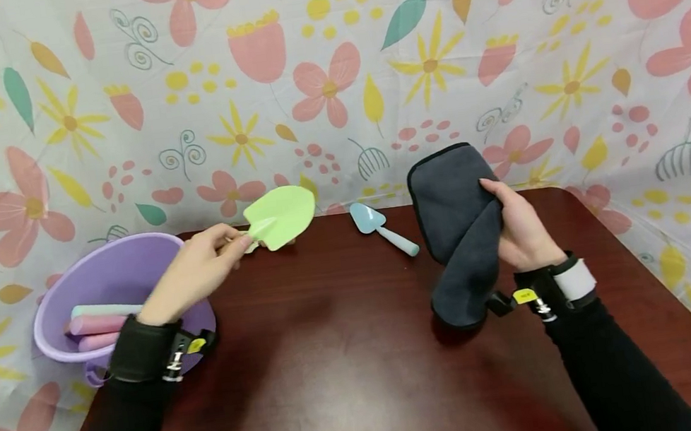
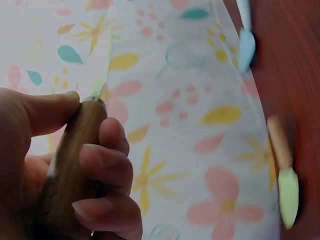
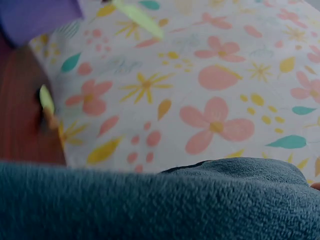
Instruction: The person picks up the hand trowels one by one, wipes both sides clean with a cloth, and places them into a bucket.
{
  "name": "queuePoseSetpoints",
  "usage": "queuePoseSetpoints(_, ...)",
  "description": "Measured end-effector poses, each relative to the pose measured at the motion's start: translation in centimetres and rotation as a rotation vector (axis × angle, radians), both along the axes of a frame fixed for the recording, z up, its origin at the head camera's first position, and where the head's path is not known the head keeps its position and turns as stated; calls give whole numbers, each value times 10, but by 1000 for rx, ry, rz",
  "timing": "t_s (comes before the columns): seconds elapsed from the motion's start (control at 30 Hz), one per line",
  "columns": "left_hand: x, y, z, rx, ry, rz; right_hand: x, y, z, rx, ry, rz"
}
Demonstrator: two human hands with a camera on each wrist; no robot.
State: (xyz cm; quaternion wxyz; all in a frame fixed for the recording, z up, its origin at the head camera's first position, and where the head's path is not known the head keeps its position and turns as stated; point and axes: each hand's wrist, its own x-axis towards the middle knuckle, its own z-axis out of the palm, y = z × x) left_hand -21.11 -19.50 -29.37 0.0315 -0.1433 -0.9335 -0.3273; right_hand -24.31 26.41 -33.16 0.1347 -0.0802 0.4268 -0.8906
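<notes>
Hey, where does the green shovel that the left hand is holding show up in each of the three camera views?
Head: green shovel left of center, above the table's far edge.
Left wrist: only its wooden handle at lower left, and a blurred blade edge.
Right wrist: blade at top, left of center.
Shared landmark: flowered backdrop.

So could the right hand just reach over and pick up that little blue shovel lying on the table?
Probably not as it stands. The right hand is gripping the dark grey cloth, so it isn't free. The blue shovel lies just beyond the cloth with bare table around it, so the path itself looks open.
</notes>
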Motion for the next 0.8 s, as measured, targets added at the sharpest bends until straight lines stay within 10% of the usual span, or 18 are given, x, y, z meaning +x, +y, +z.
queuePoseSetpoints(0.23,18,-51,26,-169,-34,4,12,36,5,184,-55,-70)
queuePoseSetpoints(0.8,30,-153,23,-284,-161,132,2,79,-37,566,-35,-271)
